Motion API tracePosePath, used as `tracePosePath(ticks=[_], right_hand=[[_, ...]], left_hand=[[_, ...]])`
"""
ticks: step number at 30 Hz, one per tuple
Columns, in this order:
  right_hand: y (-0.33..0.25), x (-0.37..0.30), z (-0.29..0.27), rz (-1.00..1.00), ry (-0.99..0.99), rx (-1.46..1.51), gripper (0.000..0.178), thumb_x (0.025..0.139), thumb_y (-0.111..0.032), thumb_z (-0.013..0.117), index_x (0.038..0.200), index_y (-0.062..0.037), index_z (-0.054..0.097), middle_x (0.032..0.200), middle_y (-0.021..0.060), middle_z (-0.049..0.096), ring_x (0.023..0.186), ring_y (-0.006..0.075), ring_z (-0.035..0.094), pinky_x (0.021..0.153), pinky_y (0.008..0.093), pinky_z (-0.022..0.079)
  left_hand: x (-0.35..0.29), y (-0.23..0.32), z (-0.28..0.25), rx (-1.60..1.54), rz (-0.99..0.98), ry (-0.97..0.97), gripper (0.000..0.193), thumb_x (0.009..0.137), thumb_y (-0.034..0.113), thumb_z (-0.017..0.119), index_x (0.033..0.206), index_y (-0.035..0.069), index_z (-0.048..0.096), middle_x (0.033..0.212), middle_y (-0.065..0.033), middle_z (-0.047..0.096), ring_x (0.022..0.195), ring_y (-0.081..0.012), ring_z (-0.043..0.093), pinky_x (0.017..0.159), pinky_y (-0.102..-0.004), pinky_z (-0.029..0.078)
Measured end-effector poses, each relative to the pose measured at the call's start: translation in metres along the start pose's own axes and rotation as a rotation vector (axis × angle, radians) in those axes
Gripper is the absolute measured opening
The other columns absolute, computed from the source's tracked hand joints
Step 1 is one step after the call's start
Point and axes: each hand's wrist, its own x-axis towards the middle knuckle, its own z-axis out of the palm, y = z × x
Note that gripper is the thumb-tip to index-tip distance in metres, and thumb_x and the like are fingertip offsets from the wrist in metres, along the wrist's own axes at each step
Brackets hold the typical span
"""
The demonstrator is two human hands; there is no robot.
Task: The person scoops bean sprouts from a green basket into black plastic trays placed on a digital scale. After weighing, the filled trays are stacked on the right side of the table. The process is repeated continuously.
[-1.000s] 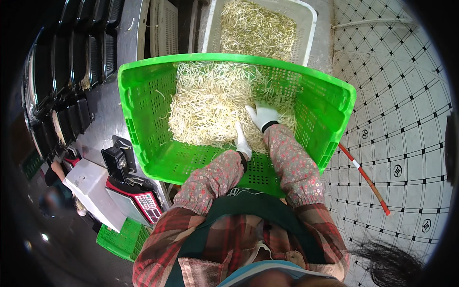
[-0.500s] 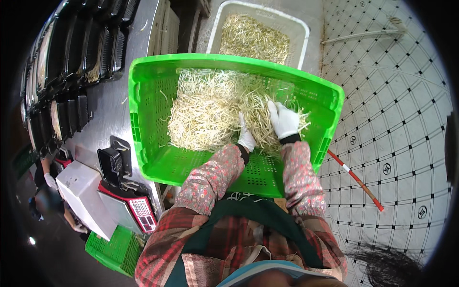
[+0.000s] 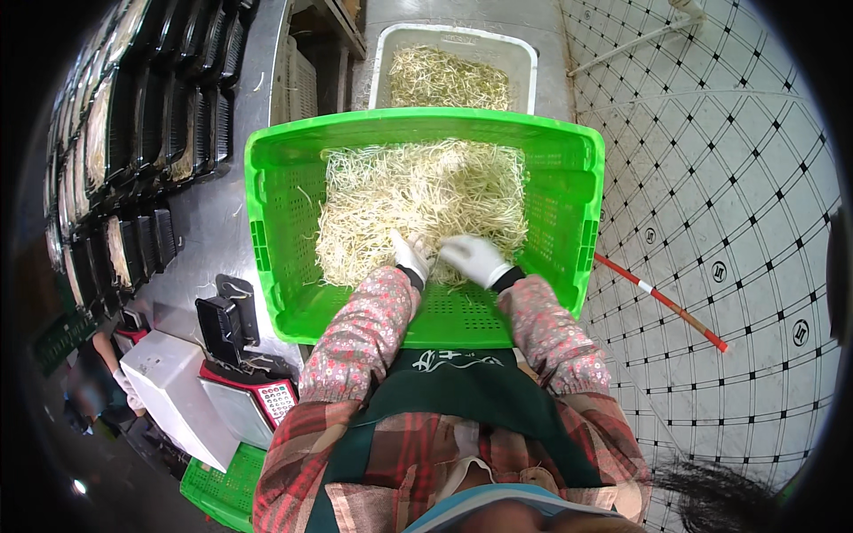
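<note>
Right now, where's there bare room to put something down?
On the metal counter, a mostly bare patch lies between the black trays and the green crate. Inside the crate, a strip is free between the sprouts and the near rim. It's crowded mid-crate, with sprouts, the left hand and the right hand.

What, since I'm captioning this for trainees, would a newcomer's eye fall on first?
The green crate in the middle likely stands out first: pale sprouts inside, white-gloved left hand and right hand at their near edge. Black trays crowd the upper left; a red pole crosses white tiles at right.
</note>
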Motion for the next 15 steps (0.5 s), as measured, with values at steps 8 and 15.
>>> tracePosePath(ticks=[8, 15], right_hand=[[0.061, 0.085, -0.054, 0.206, 0.606, -0.43, 0.072, 0.09, -0.05, 0.057, 0.146, -0.0065, 0.04, 0.149, 0.0188, 0.041, 0.138, 0.0329, 0.037, 0.115, 0.0428, 0.027], [0.037, 0.102, -0.001, 0.217, 0.472, -0.622, 0.074, 0.09, -0.056, 0.052, 0.138, 0.0002, 0.045, 0.128, 0.022, 0.057, 0.118, 0.0377, 0.054, 0.103, 0.0501, 0.038]], left_hand=[[-0.005, -0.028, 0.009, 0.284, 0.123, -0.008, 0.087, 0.093, 0.072, 0.029, 0.154, 0.011, 0.024, 0.16, -0.0161, 0.022, 0.148, -0.0328, 0.017, 0.118, -0.0484, 0.006], [0.02, -0.024, 0.068, 0.115, 0.008, 0.101, 0.085, 0.087, 0.077, 0.04, 0.14, 0.012, 0.049, 0.136, -0.0127, 0.056, 0.123, -0.0277, 0.053, 0.106, -0.0444, 0.04]])
